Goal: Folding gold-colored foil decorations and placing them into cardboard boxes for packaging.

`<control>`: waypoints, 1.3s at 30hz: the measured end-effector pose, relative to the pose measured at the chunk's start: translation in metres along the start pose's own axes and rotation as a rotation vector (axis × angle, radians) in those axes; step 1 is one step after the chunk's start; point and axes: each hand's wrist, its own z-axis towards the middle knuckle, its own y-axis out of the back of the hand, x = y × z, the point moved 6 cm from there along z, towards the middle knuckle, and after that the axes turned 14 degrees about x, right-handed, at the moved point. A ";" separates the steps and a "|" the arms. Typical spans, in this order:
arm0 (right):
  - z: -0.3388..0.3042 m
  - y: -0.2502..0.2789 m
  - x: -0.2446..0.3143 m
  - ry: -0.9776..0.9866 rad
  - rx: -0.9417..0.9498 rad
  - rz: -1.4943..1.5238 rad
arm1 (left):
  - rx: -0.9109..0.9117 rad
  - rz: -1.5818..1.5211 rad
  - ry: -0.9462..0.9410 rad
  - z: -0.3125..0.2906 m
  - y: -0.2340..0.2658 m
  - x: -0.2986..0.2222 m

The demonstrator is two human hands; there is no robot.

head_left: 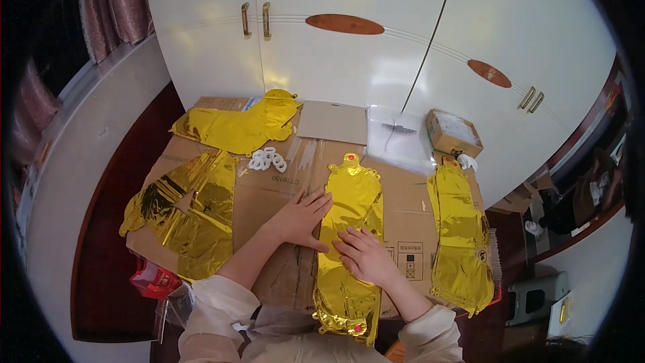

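A long gold foil balloon (351, 191) lies flat on the cardboard, directly before me, with small tabs and a red spot at each end. My left hand (299, 218) rests at its left edge, fingers stretched out and thumb apart. Across its middle, my right hand (366, 255) lies palm down with the fingers spread. Neither hand grips anything. To the right is another flat gold foil balloon (459, 228). On the left lie a wide gold foil balloon (208, 215) and, farther back, a curved gold foil balloon (235, 126).
Several white rings (267, 159) sit behind my left hand. A grey-brown card (332, 122), clear plastic bags (400, 144) and a small open carton (453, 132) stand along the back, by white cabinet doors (349, 60). Cardboard (269, 275) covers the work surface. A grey stool (537, 299) is at right.
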 end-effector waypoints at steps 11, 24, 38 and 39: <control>0.000 -0.002 -0.001 -0.010 0.006 0.030 | -0.049 -0.053 0.013 0.002 -0.004 0.007; 0.000 -0.002 -0.001 0.003 0.048 0.046 | -0.029 -0.026 0.038 0.003 -0.005 0.007; -0.003 -0.006 0.039 0.198 0.075 -0.053 | -0.031 -0.019 0.039 0.004 -0.008 0.009; -0.003 -0.006 0.041 0.210 0.082 -0.059 | -0.032 -0.023 0.038 0.005 -0.009 0.010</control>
